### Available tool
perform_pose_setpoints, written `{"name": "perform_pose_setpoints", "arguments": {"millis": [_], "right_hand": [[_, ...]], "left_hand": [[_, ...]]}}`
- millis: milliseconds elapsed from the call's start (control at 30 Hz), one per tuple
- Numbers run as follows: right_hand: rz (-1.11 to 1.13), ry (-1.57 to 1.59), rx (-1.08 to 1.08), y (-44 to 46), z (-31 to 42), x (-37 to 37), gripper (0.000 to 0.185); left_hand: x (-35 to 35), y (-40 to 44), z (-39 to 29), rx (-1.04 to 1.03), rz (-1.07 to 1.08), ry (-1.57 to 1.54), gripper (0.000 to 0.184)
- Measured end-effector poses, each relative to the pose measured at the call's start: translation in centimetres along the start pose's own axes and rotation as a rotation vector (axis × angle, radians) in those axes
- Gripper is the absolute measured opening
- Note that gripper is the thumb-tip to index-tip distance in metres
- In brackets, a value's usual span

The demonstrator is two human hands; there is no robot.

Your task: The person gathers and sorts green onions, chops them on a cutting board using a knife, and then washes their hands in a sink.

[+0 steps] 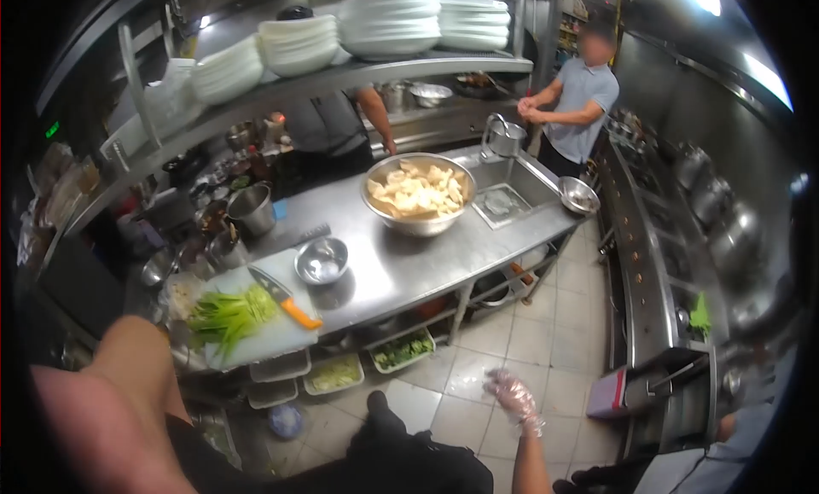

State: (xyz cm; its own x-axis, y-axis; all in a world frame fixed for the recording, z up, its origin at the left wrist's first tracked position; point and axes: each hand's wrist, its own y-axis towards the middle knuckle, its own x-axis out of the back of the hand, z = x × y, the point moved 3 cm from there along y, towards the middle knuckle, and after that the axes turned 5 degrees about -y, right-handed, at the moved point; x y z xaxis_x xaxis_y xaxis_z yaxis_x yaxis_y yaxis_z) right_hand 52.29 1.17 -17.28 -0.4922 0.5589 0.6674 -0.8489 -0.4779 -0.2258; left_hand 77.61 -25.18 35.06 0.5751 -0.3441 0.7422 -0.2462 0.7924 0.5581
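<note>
My right hand (pixel 514 398), in a clear plastic glove, hangs over the floor tiles with its fingers loosely apart and nothing in it. My bent left arm (pixel 132 357) crosses the lower left; its hand does not show. Near this arm, cut green stalks (pixel 230 317) lie on a white cutting board (pixel 286 275). A knife with an orange handle (pixel 299 313) rests beside them. To the right of the board is a steel bowl (pixel 322 261). Farther back on the steel counter (pixel 397 276), a large bowl (pixel 418 225) holds pale chunks.
Stacked white plates (pixel 388 20) fill the overhead shelf. A sink (pixel 512 187) is at the counter's far end. One person (pixel 580 101) stands beyond it, another (pixel 328 123) behind the counter, and a third (pixel 725 460) at lower right. Stoves (pixel 631 264) line the right.
</note>
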Motion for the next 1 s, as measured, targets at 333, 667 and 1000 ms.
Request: {"name": "perform_pose_setpoints", "arguments": {"millis": [333,667,1000], "right_hand": [[0.505,0.680,0.604,11.6,31.4,-0.1,0.098],[0.941,1.325,0.446,18.4,28.9,-9.6,0.075],[0.382,-0.433,0.258,5.5,24.5,18.4,0.023]], "left_hand": [[1.0,-11.8,-1.3,0.696,-0.316,-0.068,0.087],[-29.1,-36.4,-25.7,2.213,-1.169,-1.190,0.097],[-32.8,-23.6,3.1,1.528,-0.336,-1.174,0.006]]}}
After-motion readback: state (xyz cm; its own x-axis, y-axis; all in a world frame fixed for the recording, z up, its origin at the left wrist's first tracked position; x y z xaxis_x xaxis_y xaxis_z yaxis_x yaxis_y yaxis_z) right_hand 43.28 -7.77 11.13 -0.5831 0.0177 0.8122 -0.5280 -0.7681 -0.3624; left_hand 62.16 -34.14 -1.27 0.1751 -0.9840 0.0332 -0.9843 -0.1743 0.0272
